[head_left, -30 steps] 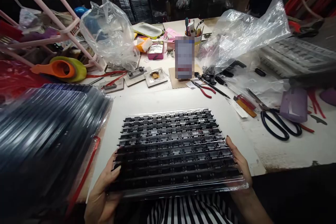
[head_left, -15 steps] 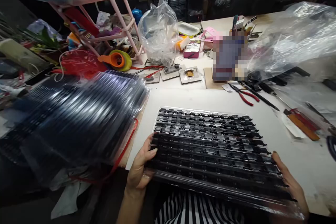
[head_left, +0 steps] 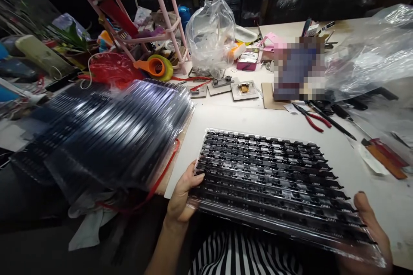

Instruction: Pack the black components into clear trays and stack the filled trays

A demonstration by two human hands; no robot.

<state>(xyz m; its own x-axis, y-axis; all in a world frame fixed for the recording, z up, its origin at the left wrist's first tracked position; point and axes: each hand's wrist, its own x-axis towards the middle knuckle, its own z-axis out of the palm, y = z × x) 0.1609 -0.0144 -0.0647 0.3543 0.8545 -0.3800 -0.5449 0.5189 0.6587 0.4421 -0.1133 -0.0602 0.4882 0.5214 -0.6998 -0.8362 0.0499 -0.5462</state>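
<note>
The head camera looks down across the worktable (head_left: pixel 245 117).

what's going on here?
A person holds a clear plastic tray with rows of small black parts, left hand on one side edge and right hand on the other. The tray is at the near edge of the white table. To its left lies a pile of what look like similar trays; pliers lie beyond it.
</note>
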